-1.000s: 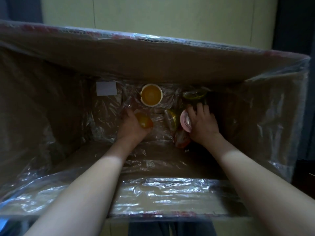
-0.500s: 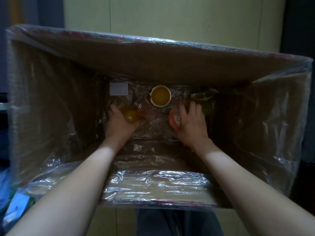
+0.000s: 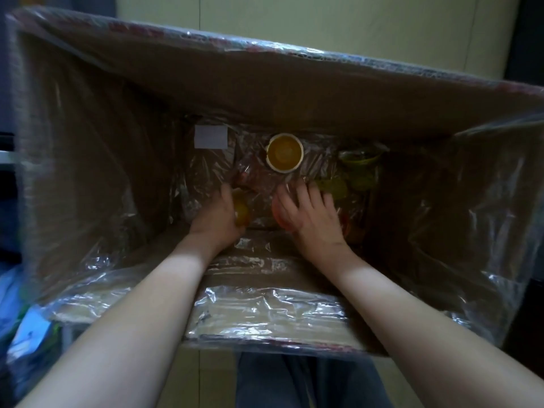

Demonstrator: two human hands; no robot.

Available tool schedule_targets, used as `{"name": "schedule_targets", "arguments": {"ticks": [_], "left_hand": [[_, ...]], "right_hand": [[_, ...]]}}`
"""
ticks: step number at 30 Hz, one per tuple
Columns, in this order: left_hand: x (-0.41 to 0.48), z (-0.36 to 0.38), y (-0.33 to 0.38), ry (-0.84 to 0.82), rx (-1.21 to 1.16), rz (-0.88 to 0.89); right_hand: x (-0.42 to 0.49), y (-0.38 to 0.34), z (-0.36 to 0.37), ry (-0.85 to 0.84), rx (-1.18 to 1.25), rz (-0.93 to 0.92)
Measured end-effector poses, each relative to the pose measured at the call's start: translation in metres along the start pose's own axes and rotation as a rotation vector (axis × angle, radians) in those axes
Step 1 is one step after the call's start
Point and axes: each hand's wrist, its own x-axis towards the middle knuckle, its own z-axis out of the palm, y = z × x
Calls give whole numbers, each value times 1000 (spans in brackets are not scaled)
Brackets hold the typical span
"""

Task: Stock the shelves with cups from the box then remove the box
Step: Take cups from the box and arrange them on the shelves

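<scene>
Two bare hands reach deep into a large brown cardboard box (image 3: 88, 172) lined with crinkled clear plastic film (image 3: 265, 313). The left hand (image 3: 216, 214) curls round a small translucent yellow-orange cup (image 3: 241, 212) low on the box floor. Just right of it, the right hand (image 3: 315, 216), blurred, has its fingers fanned and bent over a pinkish-red cup (image 3: 281, 214), the thumb against its side. Farther back, a white-rimmed yellow cup (image 3: 285, 153) stands upright, mouth up. Green translucent cups (image 3: 359, 169) lie far right, and a white rectangular label (image 3: 210, 136) lies far left.
</scene>
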Motion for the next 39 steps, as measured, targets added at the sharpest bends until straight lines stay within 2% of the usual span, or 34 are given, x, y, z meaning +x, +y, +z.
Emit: {"name": "schedule_targets", "arguments": {"ticks": [5, 7, 11, 16, 18, 20, 23, 24, 26, 28, 30, 33, 36, 39], "left_hand": [[-1, -12, 8, -20, 69, 63], [1, -14, 9, -4, 126, 97], [8, -17, 7, 171, 221, 162], [11, -30, 4, 373, 134, 161], [7, -37, 4, 378, 96, 163], [-3, -47, 6, 360, 10, 163], [-35, -70, 18, 341, -194, 147], [-51, -79, 23, 349, -242, 171], [-89, -101, 33, 388, -268, 280], [-131, -126, 41, 432, -214, 421], [-175, -157, 47, 482, -135, 569], [-240, -208, 51, 576, -46, 713], [-309, -262, 50, 665, -25, 742], [-383, -314, 41, 729, -22, 622]], "right_hand": [[7, 4, -1, -280, 111, -38], [9, 7, 5, -335, 148, -1], [16, 7, 23, -360, 132, -32], [18, 7, 27, -295, 166, -56], [17, 6, 15, -281, 269, -13], [17, 3, -6, -240, 486, 41], [12, -4, -61, -184, 1029, 182], [9, -4, -83, -212, 1214, 217], [-2, -4, -133, -331, 1506, 250], [-15, -1, -187, -519, 1686, 291], [-26, -1, -243, -710, 1723, 286], [-46, -7, -329, -849, 1707, 222], [-73, -23, -412, -842, 1733, 63], [-103, -44, -486, -717, 1749, -60]]}}
